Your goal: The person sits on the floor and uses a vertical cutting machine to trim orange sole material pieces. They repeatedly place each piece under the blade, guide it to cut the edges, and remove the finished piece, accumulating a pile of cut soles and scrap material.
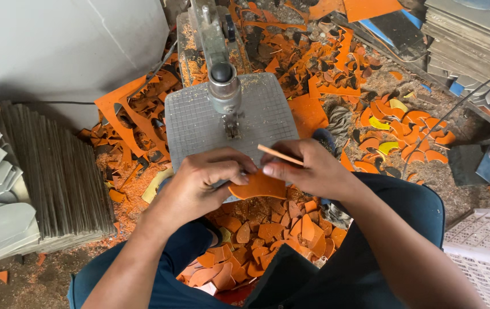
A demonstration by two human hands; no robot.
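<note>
Orange sheet piece point(258, 186) lies flat on the near edge of the saw table point(199, 123), just in front of the blade point(233, 127), pinned from both sides, apparently to keep it steady. The left hand point(199, 183) presses its left end with curled fingers. The right hand point(308, 169) grips its right end while also pinching a thin strip point(279, 155); offcuts point(268, 234) lie heaped below.

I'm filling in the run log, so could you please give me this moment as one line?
left hand: holds orange piece | right hand: holds same piece, tilted up | place: grey saw table | below: orange offcuts
</note>
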